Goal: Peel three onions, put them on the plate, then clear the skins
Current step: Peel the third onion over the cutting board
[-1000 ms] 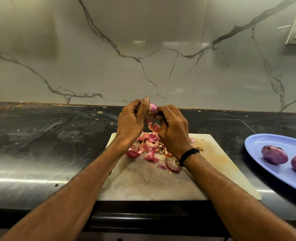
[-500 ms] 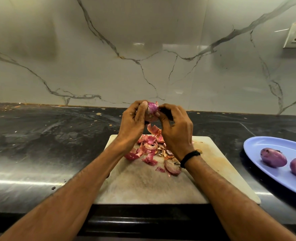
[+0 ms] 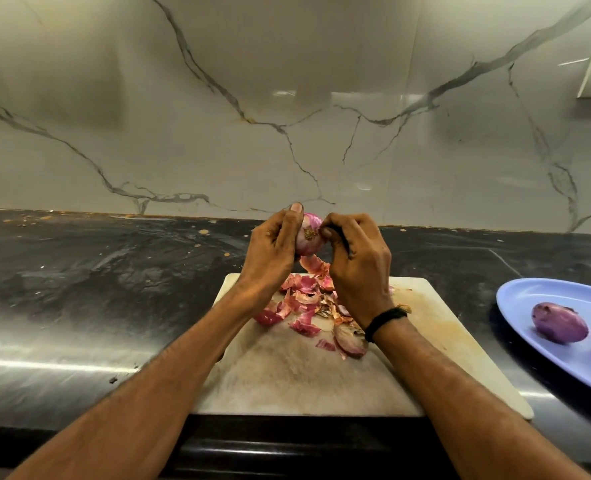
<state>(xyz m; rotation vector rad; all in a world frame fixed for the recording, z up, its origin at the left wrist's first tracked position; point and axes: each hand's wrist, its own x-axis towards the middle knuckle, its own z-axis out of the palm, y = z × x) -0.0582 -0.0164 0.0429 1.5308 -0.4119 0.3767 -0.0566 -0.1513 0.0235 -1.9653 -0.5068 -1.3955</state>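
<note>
Above 12 o'clock edge of pale stone board [image 3: 287,375]: left hand [image 3: 270,251] grips small pink onion [image 3: 308,242]; right hand [image 3: 360,265] pinches it by root. Likely light, slick; hold its sides.

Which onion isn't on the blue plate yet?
The onion gripped by the left hand and picked at by the right hand, above the cutting board. The other two onions lie on the blue plate.

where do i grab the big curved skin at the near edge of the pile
Pinch the large onion skin by its upturned near rim, coming from above and the front. It lies cupped on the cutting board at the near edge of the skin pile, so that rim likely stands clear to catch.
</note>
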